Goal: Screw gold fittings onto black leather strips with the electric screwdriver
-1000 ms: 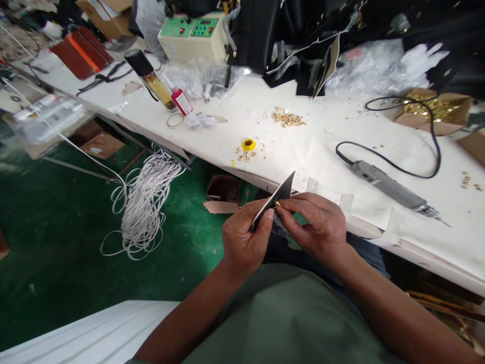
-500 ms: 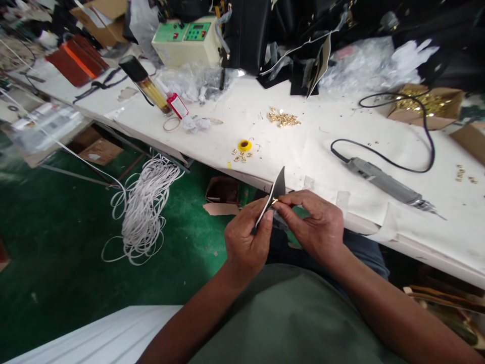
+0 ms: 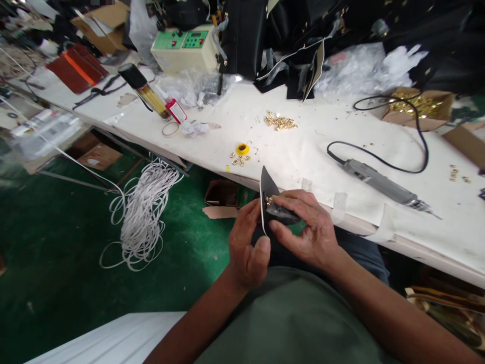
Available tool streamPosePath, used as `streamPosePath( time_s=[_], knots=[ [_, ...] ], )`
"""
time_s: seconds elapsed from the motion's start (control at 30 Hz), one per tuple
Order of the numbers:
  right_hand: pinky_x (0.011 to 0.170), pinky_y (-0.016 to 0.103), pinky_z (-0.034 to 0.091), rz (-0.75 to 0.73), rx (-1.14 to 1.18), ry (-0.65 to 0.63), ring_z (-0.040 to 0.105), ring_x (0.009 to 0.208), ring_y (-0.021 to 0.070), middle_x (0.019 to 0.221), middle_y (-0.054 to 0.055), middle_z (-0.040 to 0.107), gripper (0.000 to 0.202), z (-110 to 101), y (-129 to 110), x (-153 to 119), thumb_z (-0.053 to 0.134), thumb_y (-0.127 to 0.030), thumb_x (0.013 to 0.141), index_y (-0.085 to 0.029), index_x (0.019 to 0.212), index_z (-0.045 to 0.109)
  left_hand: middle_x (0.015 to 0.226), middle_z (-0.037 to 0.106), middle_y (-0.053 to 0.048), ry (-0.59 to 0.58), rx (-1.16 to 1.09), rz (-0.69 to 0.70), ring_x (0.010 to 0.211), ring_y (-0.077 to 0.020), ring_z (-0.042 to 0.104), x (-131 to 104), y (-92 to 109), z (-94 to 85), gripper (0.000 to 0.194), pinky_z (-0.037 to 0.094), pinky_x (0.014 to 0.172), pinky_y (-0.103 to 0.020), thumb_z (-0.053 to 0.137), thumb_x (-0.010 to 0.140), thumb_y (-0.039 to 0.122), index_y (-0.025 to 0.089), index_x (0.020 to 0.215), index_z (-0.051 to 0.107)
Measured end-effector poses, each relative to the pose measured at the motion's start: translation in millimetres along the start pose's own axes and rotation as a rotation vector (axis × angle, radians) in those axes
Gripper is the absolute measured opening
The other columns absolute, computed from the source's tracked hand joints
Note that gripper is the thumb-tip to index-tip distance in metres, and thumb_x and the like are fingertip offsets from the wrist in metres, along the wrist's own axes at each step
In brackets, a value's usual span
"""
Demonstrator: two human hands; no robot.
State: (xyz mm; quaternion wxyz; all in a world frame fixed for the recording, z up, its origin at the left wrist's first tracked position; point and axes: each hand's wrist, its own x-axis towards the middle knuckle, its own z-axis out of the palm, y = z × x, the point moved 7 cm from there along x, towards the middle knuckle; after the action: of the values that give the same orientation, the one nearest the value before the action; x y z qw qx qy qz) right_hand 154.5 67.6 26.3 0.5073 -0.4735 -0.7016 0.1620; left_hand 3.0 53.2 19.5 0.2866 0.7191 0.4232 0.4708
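Observation:
A dark grey sheet piece (image 3: pixel 268 181) with a pale edge stands upright between my hands, over my lap at the table's front edge. My left hand (image 3: pixel 246 247) grips it from the left, thumb towards me. A small gold metal part (image 3: pixel 269 200) sits against its right face. The fingertips of my right hand (image 3: pixel 308 225) touch beside that gold part, with the thumb apart below. Dark material (image 3: pixel 286 214) shows between the right thumb and fingers. On the table lie a yellow ring-shaped item (image 3: pixel 242 148), several gold clasps (image 3: pixel 239 161) and a pile of gold parts (image 3: pixel 281 122).
A grey electric screwdriver (image 3: pixel 382 182) with a black cable lies on the white table (image 3: pixel 303 146) at right. Behind are a cardboard box of gold pieces (image 3: pixel 420 106) and a control box (image 3: pixel 185 53). Left are a red-labelled bottle (image 3: pixel 176 110) and coiled white cord (image 3: pixel 146 207).
The sheet has turned more upright and moved slightly left. My right thumb has moved down, away from the gold part, and dark material now shows beside my right fingers.

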Motion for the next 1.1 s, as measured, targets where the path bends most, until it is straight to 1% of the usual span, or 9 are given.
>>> streamPosePath(
  time_s=[0.17, 0.27, 0.4, 0.57, 0.7, 0.77, 0.9, 1.03, 1.1],
  knots=[
    [0.096, 0.05, 0.054, -0.019, -0.072, -0.031, 0.07, 0.109, 0.0323, 0.117, 0.013, 0.076, 0.064, -0.3, -0.6, -0.3, 0.092, -0.053, 0.072, -0.023, 0.123, 0.067, 0.147, 0.058, -0.017, -0.007, -0.014, 0.035, 0.138, -0.0358, 0.055, 0.3, 0.1, 1.3, 0.075, 0.048, 0.114, -0.052, 0.029, 0.103, 0.073, 0.022, 0.151, 0.057],
    [0.097, 0.05, 0.052, 0.016, -0.127, -0.019, 0.07, 0.108, 0.0315, 0.117, 0.012, 0.076, 0.048, 0.3, 1.0, 0.1, 0.086, -0.042, 0.08, -0.024, 0.12, 0.066, 0.149, 0.055, -0.017, -0.03, 0.005, 0.014, 0.14, -0.0336, 0.053, -0.7, -0.5, 8.1, 0.071, 0.05, 0.113, -0.05, 0.031, 0.105, 0.069, 0.024, 0.156, 0.051],
    [0.096, 0.047, 0.051, 0.113, -0.108, 0.005, 0.071, 0.102, 0.0272, 0.109, 0.007, 0.078, 0.021, -2.2, 7.1, 2.5, 0.072, -0.024, 0.089, -0.024, 0.109, 0.069, 0.15, 0.05, -0.019, -0.066, -0.021, -0.017, 0.135, -0.0322, 0.057, -2.4, -1.5, 16.3, 0.064, 0.06, 0.096, -0.041, 0.041, 0.107, 0.06, 0.023, 0.158, 0.048],
    [0.082, 0.038, 0.055, 0.435, 0.193, -0.074, 0.071, 0.085, 0.0229, 0.09, 0.002, 0.078, 0.012, -4.1, 29.9, -0.5, 0.07, -0.031, 0.093, -0.022, 0.098, 0.075, 0.135, 0.062, -0.012, 0.038, 0.066, -0.019, 0.127, -0.024, 0.062, 9.6, -13.5, 12.2, 0.035, 0.053, 0.11, -0.043, 0.053, 0.107, 0.029, 0.025, 0.138, 0.068],
    [0.073, 0.033, 0.057, 0.709, 0.495, -0.131, 0.073, 0.084, 0.0231, 0.09, 0.003, 0.079, 0.024, -2.5, 48.0, -10.5, 0.072, -0.039, 0.091, -0.019, 0.104, 0.078, 0.132, 0.064, -0.009, 0.118, -0.01, -0.077, 0.128, -0.024, 0.063, 30.3, -34.7, 15.6, 0.012, 0.052, 0.111, -0.042, 0.074, 0.095, 0.028, 0.023, 0.105, 0.078],
    [0.072, 0.031, 0.057, 0.775, 0.55, -0.122, 0.074, 0.085, 0.0238, 0.09, 0.003, 0.08, 0.027, -6.7, 55.6, -11.8, 0.076, -0.04, 0.088, -0.018, 0.104, 0.078, 0.131, 0.065, -0.01, 0.106, -0.183, -0.191, 0.126, -0.0247, 0.065, 41.0, -50.3, 25.8, 0.015, 0.056, 0.105, -0.04, 0.079, 0.09, 0.031, 0.021, 0.1, 0.074],
    [0.067, 0.03, 0.056, 0.854, 0.528, -0.125, 0.073, 0.079, 0.0224, 0.089, 0.004, 0.08, 0.032, -25.5, 74.5, -10.6, 0.077, -0.046, 0.087, -0.017, 0.099, 0.078, 0.105, 0.072, -0.005, -0.06, -0.499, -0.483, 0.095, -0.0182, 0.073, 59.2, -72.8, 61.8, 0.043, 0.06, 0.085, -0.031, 0.086, 0.079, 0.035, 0.021, 0.11, 0.059],
    [0.064, 0.03, 0.054, 0.873, 0.426, -0.202, 0.072, 0.074, 0.0212, 0.086, 0.004, 0.079, 0.032, -53.2, 92.3, -7.9, 0.078, -0.047, 0.085, -0.016, 0.095, 0.079, 0.103, 0.071, -0.002, -0.201, -0.587, -0.563, 0.083, -0.0147, 0.072, 77.9, -71.5, 88.4, 0.054, 0.058, 0.077, -0.027, 0.09, 0.07, 0.032, 0.023, 0.109, 0.053],
    [0.063, 0.03, 0.053, 0.871, 0.36, -0.259, 0.07, 0.071, 0.0205, 0.083, 0.003, 0.078, 0.032, -65.8, 99.0, -7.2, 0.079, -0.048, 0.084, -0.016, 0.09, 0.08, 0.1, 0.074, -0.002, -0.283, -0.591, -0.583, 0.081, -0.0167, 0.073, 83.9, -69.2, 100.1, 0.062, 0.059, 0.074, -0.028, 0.089, 0.071, 0.031, 0.023, 0.12, 0.053]
  ],
)
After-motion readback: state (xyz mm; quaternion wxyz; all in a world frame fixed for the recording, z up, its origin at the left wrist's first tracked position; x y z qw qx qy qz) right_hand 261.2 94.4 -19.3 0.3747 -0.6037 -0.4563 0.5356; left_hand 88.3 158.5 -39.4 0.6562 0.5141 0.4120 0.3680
